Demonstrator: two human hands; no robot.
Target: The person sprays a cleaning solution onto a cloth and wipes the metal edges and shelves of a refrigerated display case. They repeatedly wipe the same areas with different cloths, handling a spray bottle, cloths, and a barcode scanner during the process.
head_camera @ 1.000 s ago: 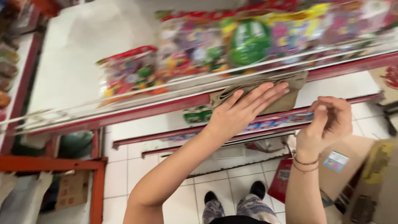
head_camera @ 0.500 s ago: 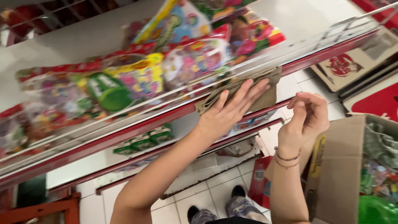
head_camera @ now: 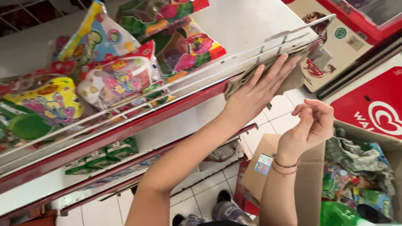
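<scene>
My left hand (head_camera: 257, 90) lies flat, fingers spread, pressing a grey-brown cloth (head_camera: 293, 77) against the wire rail (head_camera: 251, 56) at the front edge of a white shelf with a red lip. My right hand (head_camera: 312, 123) hovers below and to the right of it, fingers loosely curled, holding nothing; two thin bracelets circle its wrist. Colourful snack bags (head_camera: 113, 79) lie in a row on the shelf, left of my left hand.
An open cardboard box (head_camera: 307, 184) stands at the lower right, holding crumpled cloth and packets. Lower red-edged shelves (head_camera: 125, 175) carry green packs (head_camera: 102, 152). A red freezer chest (head_camera: 377, 104) stands at the right. White floor tiles and my shoes (head_camera: 222, 207) show below.
My left hand has slid the cloth rightward along the shelf rail. The view has swung right, so the bags now sit further left. My right hand stays below, still curled.
</scene>
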